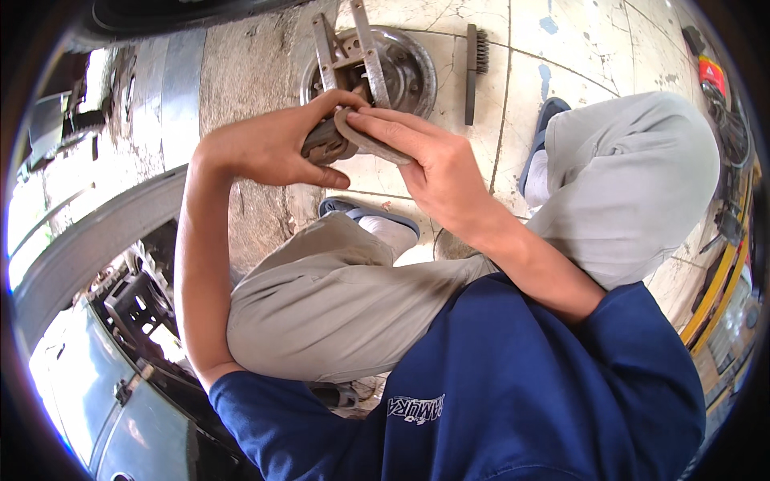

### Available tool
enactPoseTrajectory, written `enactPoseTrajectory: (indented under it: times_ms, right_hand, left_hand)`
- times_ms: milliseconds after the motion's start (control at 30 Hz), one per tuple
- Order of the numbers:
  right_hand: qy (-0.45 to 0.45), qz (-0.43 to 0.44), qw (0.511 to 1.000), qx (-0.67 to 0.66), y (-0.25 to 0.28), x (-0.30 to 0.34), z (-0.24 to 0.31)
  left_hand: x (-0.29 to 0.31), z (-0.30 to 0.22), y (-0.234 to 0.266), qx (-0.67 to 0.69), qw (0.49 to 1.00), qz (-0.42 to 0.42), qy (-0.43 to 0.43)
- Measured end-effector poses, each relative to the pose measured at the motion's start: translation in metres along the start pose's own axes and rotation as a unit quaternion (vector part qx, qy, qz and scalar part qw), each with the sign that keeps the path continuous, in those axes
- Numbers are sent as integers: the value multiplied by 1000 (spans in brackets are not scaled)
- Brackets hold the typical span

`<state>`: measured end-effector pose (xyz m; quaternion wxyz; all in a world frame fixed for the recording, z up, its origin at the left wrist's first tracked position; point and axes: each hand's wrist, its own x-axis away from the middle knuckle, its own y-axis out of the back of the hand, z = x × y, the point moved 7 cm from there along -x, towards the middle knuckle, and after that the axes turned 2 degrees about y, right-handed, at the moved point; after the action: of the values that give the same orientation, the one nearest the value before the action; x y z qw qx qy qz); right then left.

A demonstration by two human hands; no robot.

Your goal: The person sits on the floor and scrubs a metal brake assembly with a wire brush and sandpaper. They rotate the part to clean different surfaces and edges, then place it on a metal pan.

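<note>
My left hand [269, 148] is wrapped round a dark, worn metal part [325, 143], with the thumb below it and the fingers over its top. My right hand [441, 164] pinches a thin, curved grey-brown strip [373, 141] along its edge. One end of that strip lies against the metal part, close to my left fingertips. Whether it is sandpaper or a lining, I cannot tell. Just beyond both hands, a round, rusty metal drum [415, 72] lies on the floor, with a two-armed metal bracket [370, 56] standing over it. My left fingers partly hide the bracket's lower end.
A wire brush [472, 76] rests on the cracked tiles to the right of the drum. Worn wooden boards [249, 72] run along the left, beside a grey metal beam [96, 240]. Tools and cables [731, 132] line the far right edge. My sandalled feet are close below my hands.
</note>
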<state>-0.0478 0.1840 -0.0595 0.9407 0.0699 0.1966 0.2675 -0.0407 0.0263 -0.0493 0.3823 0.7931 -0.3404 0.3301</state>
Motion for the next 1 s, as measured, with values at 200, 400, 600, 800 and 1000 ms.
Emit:
enactPoseTrajectory:
  times_ms: [200, 400, 600, 800, 1000]
  right_hand:
    - [-6, -13, 1000, -8, 0, 4, -8]
    - [-16, -16, 999, -31, 0, 1, -14]
    - [-24, -8, 999, -44, 3, 1, -13]
    - [-11, -13, 999, -35, 5, 2, -2]
    - [-12, -10, 1000, -25, 6, 0, 6]
  left_hand:
    - [-3, 1, -1, 3, 1000, 7, -23]
    - [-3, 2, -1, -6, 999, 0, -34]
    - [-5, 2, 2, -6, 1000, -6, -24]
    - [-2, -3, 2, 9, 1000, -6, -17]
    - [-2, 0, -3, 33, 999, 24, -19]
